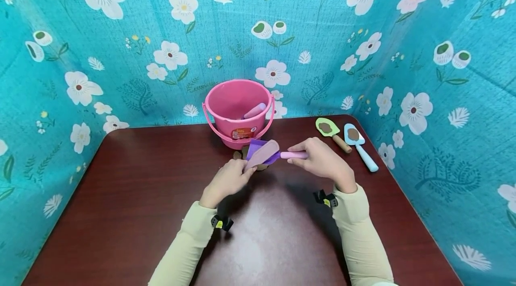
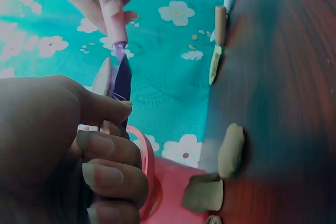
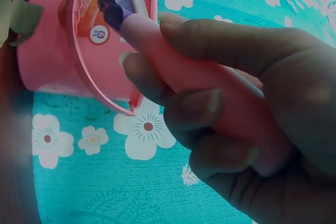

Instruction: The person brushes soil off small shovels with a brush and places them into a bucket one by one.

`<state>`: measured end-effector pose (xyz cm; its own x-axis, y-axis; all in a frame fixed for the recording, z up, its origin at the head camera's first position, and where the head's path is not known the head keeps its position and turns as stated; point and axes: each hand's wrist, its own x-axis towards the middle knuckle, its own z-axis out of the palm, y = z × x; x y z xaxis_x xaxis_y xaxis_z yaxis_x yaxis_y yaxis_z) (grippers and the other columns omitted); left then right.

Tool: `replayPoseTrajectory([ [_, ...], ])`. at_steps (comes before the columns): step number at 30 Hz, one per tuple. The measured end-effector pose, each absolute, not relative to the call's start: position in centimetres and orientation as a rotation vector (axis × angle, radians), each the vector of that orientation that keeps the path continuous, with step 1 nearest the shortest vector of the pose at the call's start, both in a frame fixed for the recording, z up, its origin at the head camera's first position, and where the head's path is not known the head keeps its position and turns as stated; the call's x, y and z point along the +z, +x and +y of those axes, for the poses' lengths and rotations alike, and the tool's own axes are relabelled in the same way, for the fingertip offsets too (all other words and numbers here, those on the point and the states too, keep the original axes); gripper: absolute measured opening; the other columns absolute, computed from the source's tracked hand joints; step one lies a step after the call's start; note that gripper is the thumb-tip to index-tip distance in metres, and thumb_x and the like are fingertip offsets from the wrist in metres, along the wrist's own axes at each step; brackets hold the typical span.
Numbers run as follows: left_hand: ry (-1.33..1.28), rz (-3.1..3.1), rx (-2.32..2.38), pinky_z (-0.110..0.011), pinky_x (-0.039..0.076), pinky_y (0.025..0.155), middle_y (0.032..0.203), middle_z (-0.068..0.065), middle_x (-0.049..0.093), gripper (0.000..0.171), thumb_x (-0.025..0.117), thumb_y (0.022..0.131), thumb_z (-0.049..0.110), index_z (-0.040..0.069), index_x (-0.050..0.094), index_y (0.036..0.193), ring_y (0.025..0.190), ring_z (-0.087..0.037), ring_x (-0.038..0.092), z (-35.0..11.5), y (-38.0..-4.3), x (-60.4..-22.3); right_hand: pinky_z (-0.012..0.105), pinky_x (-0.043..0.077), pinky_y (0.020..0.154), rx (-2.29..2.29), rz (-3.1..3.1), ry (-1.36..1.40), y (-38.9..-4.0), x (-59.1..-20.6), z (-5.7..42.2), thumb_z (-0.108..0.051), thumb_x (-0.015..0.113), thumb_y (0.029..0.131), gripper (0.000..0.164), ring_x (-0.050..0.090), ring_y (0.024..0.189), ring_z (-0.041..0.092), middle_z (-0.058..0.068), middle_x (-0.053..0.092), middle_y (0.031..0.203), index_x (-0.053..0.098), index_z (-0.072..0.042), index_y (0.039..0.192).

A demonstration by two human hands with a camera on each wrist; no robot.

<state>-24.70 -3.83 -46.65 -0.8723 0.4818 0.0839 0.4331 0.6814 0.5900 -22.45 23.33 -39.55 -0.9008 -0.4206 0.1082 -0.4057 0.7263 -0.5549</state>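
Note:
In the head view my left hand (image 1: 228,177) pinches a flat pink piece with a rounded end (image 1: 264,151), like a paddle or blade. My right hand (image 1: 323,159) grips the pink handle (image 1: 293,155) of a small shovel with a purple blade (image 1: 255,147). The pink piece lies across the purple blade, overlapping it in this view. From the left wrist, the two stand nearly edge-on, side by side, above my left fingers (image 2: 113,179). The right wrist view has my right fingers (image 3: 199,103) curled round the shovel's handle. Brown lumps (image 1: 237,155) lie on the table just beneath the blade.
A pink bucket (image 1: 242,118) stands right behind the hands, its bail hanging in front and a pink handle (image 1: 255,111) inside. To the right lie a green trowel (image 1: 333,125) and a light-blue trowel (image 1: 364,153), each bearing a brown patch. Floral cloth hangs around the dark table (image 1: 141,187).

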Motion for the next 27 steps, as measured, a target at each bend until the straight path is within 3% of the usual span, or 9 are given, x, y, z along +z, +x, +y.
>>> replayPoseTrajectory([
  [19, 0.592, 2.791, 0.986, -0.026, 0.033, 0.043, 0.057, -0.001, 0.046, 0.029, 0.055, 0.093, 0.035, 0.012, 0.058, 0.076, 0.049, -0.013, 0.041, -6.9, -27.1, -47.9, 0.029, 0.043, 0.047, -0.921, 2.916, -0.618, -22.2, -39.3, 24.8, -0.042, 0.068, 0.082, 0.032, 0.046, 0.043, 0.012, -0.014, 0.062, 0.061, 0.071, -0.021, 0.105],
  [27, 0.735, 2.666, 1.193, -0.026, 0.032, 0.042, 0.054, 0.0, 0.044, 0.027, 0.056, 0.093, 0.03, 0.011, 0.058, 0.075, 0.046, -0.011, 0.04, -6.3, -27.1, -47.5, 0.029, 0.051, 0.058, -1.035, 2.858, -0.658, -22.4, -39.4, 24.6, -0.041, 0.068, 0.081, 0.038, 0.061, 0.06, 0.009, -0.011, 0.069, 0.082, 0.07, -0.016, 0.109],
])
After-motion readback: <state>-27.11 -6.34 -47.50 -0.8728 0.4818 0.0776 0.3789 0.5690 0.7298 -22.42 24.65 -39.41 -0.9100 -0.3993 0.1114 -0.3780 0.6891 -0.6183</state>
